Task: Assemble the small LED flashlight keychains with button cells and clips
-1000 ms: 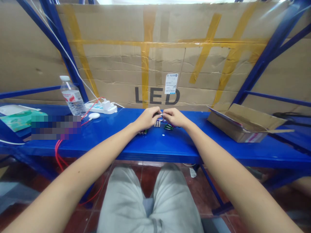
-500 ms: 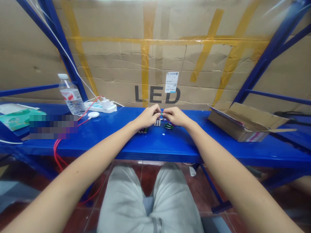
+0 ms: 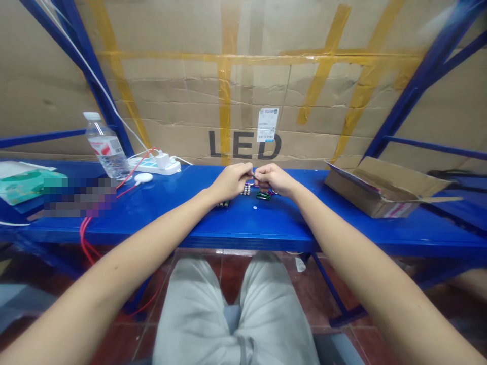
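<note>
My left hand (image 3: 230, 181) and my right hand (image 3: 271, 179) meet fingertip to fingertip above the blue shelf (image 3: 243, 223). Both pinch one tiny part between them, too small to name. Right below the fingers lies a cluster of small silvery pieces (image 3: 246, 190). A green ring-shaped item (image 3: 263, 195) lies under my right hand. Some dark small parts (image 3: 223, 204) rest by my left wrist.
A water bottle (image 3: 104, 147), a white power strip (image 3: 155, 165) with a plugged charger, a white round puck (image 3: 143, 178) and red cables (image 3: 89, 223) stand on the left. An open cardboard box (image 3: 384, 190) sits at the right. A taped cardboard wall marked LED (image 3: 243, 101) closes the back.
Both hands stay pinched together over the small parts; their fingers shifted only slightly. The view tilted a little, so everything sits lower in the frame's background.
</note>
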`<action>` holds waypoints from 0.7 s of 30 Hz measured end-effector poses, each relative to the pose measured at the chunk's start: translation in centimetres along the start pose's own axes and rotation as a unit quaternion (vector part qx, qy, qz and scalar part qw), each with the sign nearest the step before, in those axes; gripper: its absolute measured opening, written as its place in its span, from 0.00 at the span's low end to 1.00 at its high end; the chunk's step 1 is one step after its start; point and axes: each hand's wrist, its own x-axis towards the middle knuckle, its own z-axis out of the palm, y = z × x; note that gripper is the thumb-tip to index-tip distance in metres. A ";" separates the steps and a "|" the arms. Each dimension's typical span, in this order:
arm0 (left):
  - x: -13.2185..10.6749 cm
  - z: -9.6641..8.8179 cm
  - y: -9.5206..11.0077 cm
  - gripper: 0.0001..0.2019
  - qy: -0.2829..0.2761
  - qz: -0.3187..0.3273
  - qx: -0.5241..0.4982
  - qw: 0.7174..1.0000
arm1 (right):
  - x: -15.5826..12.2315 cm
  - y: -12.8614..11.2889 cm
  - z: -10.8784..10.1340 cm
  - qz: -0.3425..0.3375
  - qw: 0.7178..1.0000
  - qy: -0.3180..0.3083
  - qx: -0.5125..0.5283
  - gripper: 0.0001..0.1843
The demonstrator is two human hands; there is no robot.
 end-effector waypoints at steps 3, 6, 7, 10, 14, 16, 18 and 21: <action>0.1 0.0 0.1 0.06 0.014 0.006 -0.002 1.000 | 0.0 -0.1 0.0 0.040 0.996 -0.004 0.076 0.09; 0.3 0.0 0.4 0.04 0.013 -0.002 -0.013 1.000 | 0.0 -0.2 -0.1 0.047 0.996 -0.010 0.080 0.10; 0.3 -0.1 0.5 0.03 0.010 -0.007 -0.018 1.000 | 0.0 -0.2 -0.2 0.038 0.997 -0.009 0.069 0.10; 0.3 -0.2 0.7 0.03 0.000 -0.031 -0.028 0.999 | -0.1 -0.3 -0.5 -0.009 1.000 0.013 -0.003 0.11; 0.2 -0.1 0.4 0.07 -0.024 -0.061 -0.019 0.998 | 0.0 0.0 -0.8 -0.058 0.986 0.037 -0.151 0.12; 0.3 0.1 0.0 0.08 -0.033 -0.073 -0.016 0.997 | 0.2 0.2 -0.9 -0.084 0.970 0.042 -0.223 0.13; 0.4 0.4 -0.3 0.09 -0.039 -0.079 0.002 0.996 | 0.3 0.3 -1.0 -0.127 0.946 0.057 -0.292 0.13; 0.6 0.8 -0.6 0.11 -0.049 -0.087 0.058 0.993 | 0.4 0.4 -1.1 -0.182 0.908 0.075 -0.369 0.12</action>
